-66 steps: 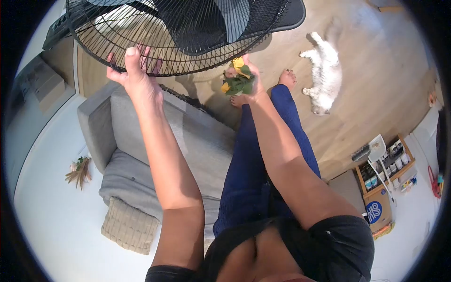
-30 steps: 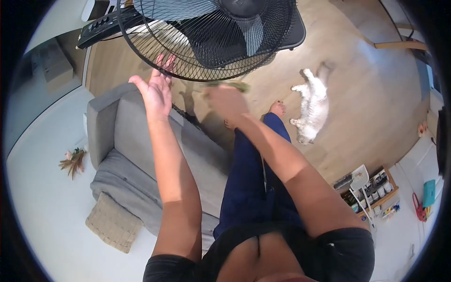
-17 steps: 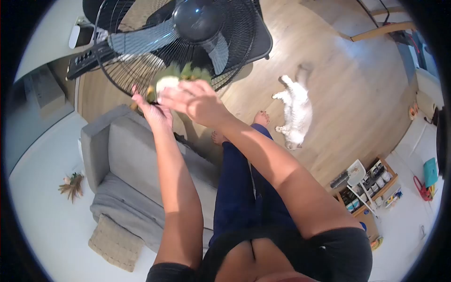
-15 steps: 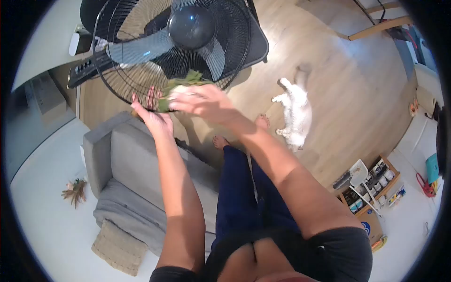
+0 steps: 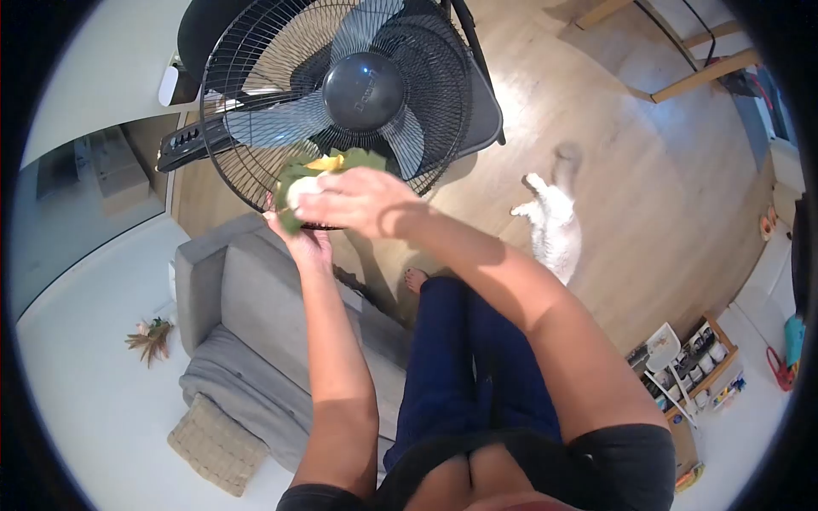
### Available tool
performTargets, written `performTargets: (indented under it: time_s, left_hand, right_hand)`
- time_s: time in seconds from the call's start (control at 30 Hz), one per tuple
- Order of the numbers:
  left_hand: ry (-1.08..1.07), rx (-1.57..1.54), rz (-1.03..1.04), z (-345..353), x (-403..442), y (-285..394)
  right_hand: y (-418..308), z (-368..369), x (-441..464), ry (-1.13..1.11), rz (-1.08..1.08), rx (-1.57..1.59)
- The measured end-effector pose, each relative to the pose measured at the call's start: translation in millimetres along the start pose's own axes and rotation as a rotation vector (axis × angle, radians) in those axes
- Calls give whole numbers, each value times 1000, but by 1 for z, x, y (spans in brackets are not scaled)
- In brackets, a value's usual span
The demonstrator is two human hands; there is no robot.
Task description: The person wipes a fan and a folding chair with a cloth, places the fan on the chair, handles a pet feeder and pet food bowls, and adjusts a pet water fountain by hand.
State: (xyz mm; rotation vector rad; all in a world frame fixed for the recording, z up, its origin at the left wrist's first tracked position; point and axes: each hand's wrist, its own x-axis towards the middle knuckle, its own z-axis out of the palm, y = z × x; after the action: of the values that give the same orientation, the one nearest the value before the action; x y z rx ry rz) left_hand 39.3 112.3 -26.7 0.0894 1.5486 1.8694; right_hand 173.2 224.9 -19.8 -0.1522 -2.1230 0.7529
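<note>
The black standing fan (image 5: 364,92) fills the upper middle, its round wire grille (image 5: 223,162) in front of grey translucent blades. At the grille's lower rim, my right hand (image 5: 362,203) is closed on a green cloth (image 5: 368,159) with white and yellow patches, pressing it against the wires. Just below and to the left, my left hand (image 5: 308,247) grips the same rim from underneath. Its thumb side shows, while most of its fingers are hidden behind the grille and cloth.
A grey sofa (image 5: 268,277) stands below the fan on the left, with a beige cushion (image 5: 218,443) at its near end. On the wooden floor to the right lies a white cat (image 5: 558,238), partly behind my right arm. Wooden furniture legs (image 5: 703,75) stand at upper right.
My right hand has slid the cloth left and slightly up along the grille, and its yellow patch now shows. My left hand stays at the rim. The whole view has shifted.
</note>
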Motion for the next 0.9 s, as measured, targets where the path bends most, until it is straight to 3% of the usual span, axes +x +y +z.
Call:
performTargets:
  time_s: [0.07,0.1,0.13,0.2,0.27,0.33,0.37,0.47,0.53,0.6,0.63,0.67,0.7,0.73,0.77,0.83,0.9]
  left_hand:
    - [78,4,-33,6,-4,5]
    - [119,54,-39,8,-5,5]
    - [120,53,-37,9,-4,6]
    - [126,1,-22,9,-4,4]
    - [140,6,-27,12,-5,3]
    - [127,-19,-10,12,-8,-1]
    - [116,-39,0,11,-10,-2]
    - [106,-43,-16,5,-9,-5]
    - [91,-36,-38,1,-8,-4]
    - [94,-41,-48,-5,-6,-5]
    - [51,-17,-49,-8,-4,-6]
    - [12,9,-47,-11,-2,-6]
    - [11,11,-79,-10,-3,-6]
    - [25,-28,-90,-3,-8,-2]
    - [13,-54,-74,-5,-5,-3]
    - [-22,-122,-41,-7,-5,-4]
    - [-39,-121,8,-16,3,-6]
  right_hand:
    - [40,-29,-3,124,133,329]
    - [64,-49,-11,243,131,-64]
    - [95,-59,-32,363,428,-252]
    - [133,-92,-64,695,1342,52]
    - [150,-105,-70,805,1276,-675]
    - [131,-99,-29,691,697,-295]
    - [96,-92,5,545,664,-192]
    - [56,-47,40,153,-85,-90]
    - [73,-45,44,138,-86,13]
    - [117,-73,20,263,207,-194]
    - [143,-81,-6,375,700,-286]
    - [154,-93,-32,437,1426,-239]
    - [232,-96,-103,797,1685,-63]
    - [206,-110,-82,519,1530,-601]
    - [196,-112,-55,508,1509,-589]
    - [167,-94,-5,510,951,-436]
    - [118,-66,57,441,524,-285]
